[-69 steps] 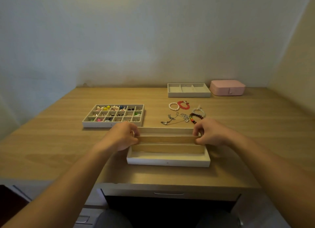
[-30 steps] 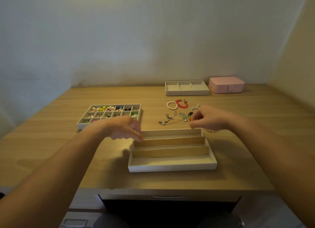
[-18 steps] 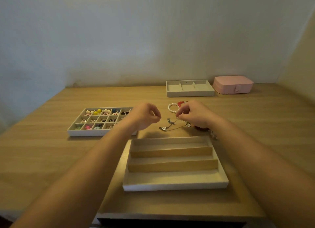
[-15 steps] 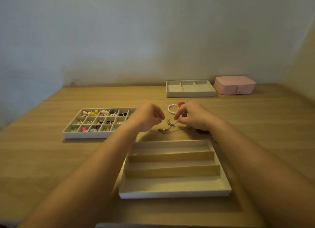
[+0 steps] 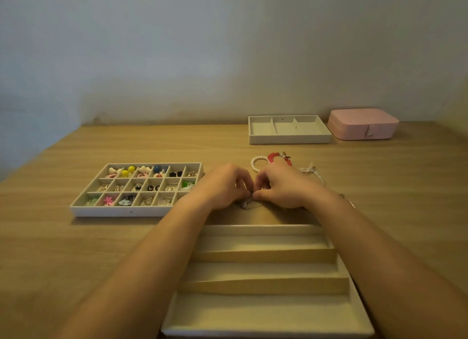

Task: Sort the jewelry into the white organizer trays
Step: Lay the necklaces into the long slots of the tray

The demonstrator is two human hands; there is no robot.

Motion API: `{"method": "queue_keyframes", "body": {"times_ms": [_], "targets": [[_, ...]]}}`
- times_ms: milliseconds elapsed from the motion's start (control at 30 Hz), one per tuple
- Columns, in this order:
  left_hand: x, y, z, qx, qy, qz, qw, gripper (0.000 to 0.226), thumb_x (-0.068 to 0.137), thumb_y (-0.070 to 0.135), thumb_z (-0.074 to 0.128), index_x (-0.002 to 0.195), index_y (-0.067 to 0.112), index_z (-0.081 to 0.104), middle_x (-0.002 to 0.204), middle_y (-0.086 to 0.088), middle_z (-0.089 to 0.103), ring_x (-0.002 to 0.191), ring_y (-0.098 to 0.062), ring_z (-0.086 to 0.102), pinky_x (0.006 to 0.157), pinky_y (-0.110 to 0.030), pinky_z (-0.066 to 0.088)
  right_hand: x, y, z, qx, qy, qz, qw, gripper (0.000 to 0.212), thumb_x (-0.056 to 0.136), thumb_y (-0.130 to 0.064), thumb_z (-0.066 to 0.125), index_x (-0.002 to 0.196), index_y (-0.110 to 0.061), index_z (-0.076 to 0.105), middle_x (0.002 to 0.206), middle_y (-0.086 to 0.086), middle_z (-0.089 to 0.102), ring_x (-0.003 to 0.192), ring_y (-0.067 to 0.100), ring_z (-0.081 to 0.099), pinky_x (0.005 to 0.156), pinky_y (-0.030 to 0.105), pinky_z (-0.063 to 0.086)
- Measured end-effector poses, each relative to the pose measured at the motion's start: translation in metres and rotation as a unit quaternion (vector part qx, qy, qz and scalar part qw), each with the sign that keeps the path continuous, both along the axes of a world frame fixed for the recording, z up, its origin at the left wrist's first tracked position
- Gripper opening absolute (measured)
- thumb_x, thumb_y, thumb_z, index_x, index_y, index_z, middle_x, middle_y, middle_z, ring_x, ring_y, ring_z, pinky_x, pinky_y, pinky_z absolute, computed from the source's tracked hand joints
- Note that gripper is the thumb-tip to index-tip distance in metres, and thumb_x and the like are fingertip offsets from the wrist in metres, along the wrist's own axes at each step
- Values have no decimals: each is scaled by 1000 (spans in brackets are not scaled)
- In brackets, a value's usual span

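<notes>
Silver necklace, centre frame, pinched between curled fingertips of left hand and right hand; a slow lift should keep it untangled before laying it straight in the slotted tray below.

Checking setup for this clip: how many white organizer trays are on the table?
3: a white grid tray of earrings at left, a white three-section tray at the back, and a white long-slot tray at the near edge. No others visible.
</notes>
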State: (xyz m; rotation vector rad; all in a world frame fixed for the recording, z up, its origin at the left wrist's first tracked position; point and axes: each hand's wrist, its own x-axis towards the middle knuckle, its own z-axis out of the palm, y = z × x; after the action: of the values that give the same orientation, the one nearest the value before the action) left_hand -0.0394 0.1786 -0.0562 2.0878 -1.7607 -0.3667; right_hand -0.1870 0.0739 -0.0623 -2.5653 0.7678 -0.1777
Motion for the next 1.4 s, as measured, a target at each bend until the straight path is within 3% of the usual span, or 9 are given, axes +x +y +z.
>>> {"method": "queue_keyframes", "body": {"times_ms": [267,500,600,767,1000,1133,1233,1300,1400], "targets": [[1,10,-6,-1,-26,-26,999,7,91,25,70,98,26,69,100,8,63,85,-10,54,76,-28,44,-7,4,5,111,-96,21,989,8,97,-28,67,90,-24,69,79,-9,61,69,0,54,65,18,42],[-1,14,-8,-94,113,28,989,9,100,20,55,96,28,56,101,9,64,95,-12,60,82,-32,50,-9,6,6,151,-189,0,970,4,99,-25,64,99,-21,66,92,-9,63,82,3,57,73,18,43],[-3,16,-2,-149,213,55,964,8,102,14,51,98,19,55,102,4,68,93,-11,63,79,-28,53,-9,3,4,181,-236,-23,954,6,98,-21,65,101,-17,69,93,-3,73,88,8,67,78,23,51],[-2,19,2,-196,336,85,917,8,101,9,51,101,15,56,90,3,74,87,-9,70,74,-26,56,-16,3,10,246,-323,-63,911,7,94,-15,69,101,-12,69,86,-3,74,69,-3,65,63,14,49],[-1,21,4,-210,452,69,864,6,100,7,54,103,11,58,82,0,71,84,-16,68,85,-34,56,-19,-1,10,323,-344,-86,878,11,92,-16,72,102,-18,72,83,-11,74,78,10,62,79,38,49],[0,23,10,-226,545,51,805,11,99,2,53,102,12,57,78,-1,68,85,-18,66,94,-39,54,-20,-2,10,309,-315,-83,894,15,94,-11,66,102,-18,76,89,-7,74,82,12,59,76,32,49],[0,24,15,-225,599,37,768,11,98,2,54,99,12,59,76,-3,65,76,-18,64,86,-36,55,-19,0,9,252,-282,-78,923,20,94,-6,63,95,-18,78,98,-1,74,78,3,59,69,19,48],[-1,25,16,-223,603,34,765,11,97,3,55,97,12,61,75,-4,63,75,-18,62,85,-35,54,-16,3,9,232,-267,-71,933,23,93,-4,61,88,-19,77,96,-3,74,69,-9,58,63,11,46],[-3,26,18,-221,613,37,757,8,98,5,55,97,12,61,71,-4,58,75,-18,61,88,-36,54,-14,5,9,250,-274,-79,925,24,93,-2,57,86,-15,77,85,-7,73,66,-2,55,62,16,46]]}}
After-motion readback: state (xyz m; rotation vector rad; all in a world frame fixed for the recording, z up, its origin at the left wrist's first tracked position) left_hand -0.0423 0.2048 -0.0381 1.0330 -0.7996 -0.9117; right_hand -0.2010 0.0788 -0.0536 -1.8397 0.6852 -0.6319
